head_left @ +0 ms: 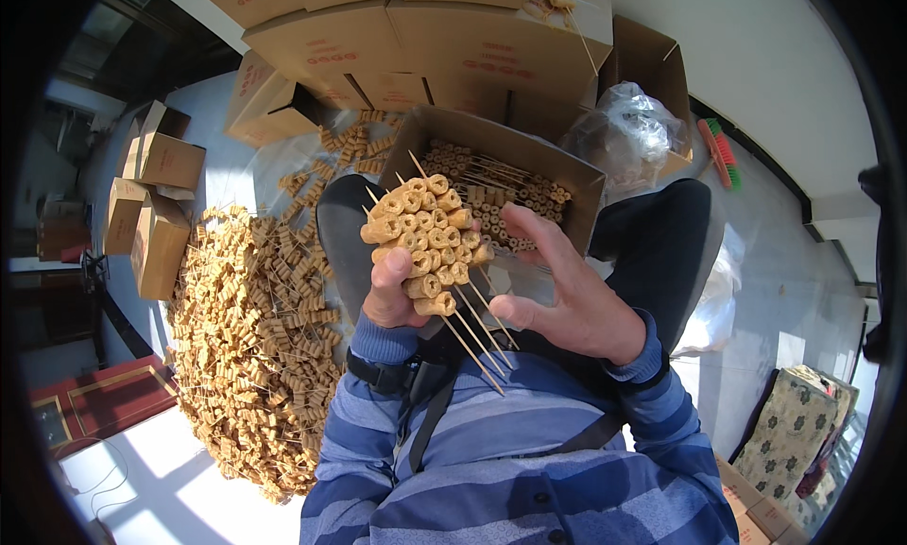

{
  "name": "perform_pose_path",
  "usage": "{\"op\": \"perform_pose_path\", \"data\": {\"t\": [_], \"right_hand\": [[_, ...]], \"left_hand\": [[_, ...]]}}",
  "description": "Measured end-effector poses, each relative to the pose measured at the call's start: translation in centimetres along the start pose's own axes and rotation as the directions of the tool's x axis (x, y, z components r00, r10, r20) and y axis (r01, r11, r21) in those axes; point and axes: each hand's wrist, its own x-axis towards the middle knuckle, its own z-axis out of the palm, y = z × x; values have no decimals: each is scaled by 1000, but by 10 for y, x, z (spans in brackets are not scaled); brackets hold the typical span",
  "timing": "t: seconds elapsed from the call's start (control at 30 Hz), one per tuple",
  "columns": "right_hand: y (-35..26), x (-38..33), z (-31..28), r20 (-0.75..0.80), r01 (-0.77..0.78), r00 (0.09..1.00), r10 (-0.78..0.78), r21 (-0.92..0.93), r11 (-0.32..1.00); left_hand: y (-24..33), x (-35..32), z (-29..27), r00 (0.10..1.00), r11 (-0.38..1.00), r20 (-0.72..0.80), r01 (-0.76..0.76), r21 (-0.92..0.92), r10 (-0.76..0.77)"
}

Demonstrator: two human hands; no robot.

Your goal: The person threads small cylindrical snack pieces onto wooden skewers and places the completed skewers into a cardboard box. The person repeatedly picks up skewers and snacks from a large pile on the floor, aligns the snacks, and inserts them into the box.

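A thick bundle of skewers (pixel 430 229) is in my left hand (pixel 392 295), whose thumb presses on its near side. Each wooden stick carries short, hollow, golden-brown rolls, and bare stick ends poke out at the upper left and toward my lap. My right hand (pixel 576 295) is just right of the bundle, thumb and fingers spread, holding nothing. Beyond both hands, between my knees, stands an open cardboard box (pixel 581 191) with similar skewers (pixel 491 181) laid in it. The bundle hides part of my left hand's fingers.
A large heap of skewered rolls (pixel 255 356) spreads on the floor at my left. Stacked cartons (pixel 312 44) form a wall ahead. Clear plastic bags (pixel 628 134) bulge from another box at the right, near a red-and-green brush (pixel 720 153). Smaller cartons (pixel 156 224) stand far left.
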Motion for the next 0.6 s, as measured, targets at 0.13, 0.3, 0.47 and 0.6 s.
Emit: {"op": "perform_pose_path", "data": {"t": [0.13,0.3,0.47,0.6], "right_hand": [[-6,14,39,-81,174,973,-214,-349,921],[6,25,63,-194,140,956,-218,-351,926],[7,33,63,-148,100,979,-142,-262,960],[25,51,51,-45,181,981,-186,-105,978]], "left_hand": [[-9,2,0,993,996,-78,85,14,-84],[-6,1,-17,998,998,-42,49,39,-47],[11,-3,-40,992,988,-40,123,95,-119],[18,7,-45,977,959,-143,187,212,-159]]}}
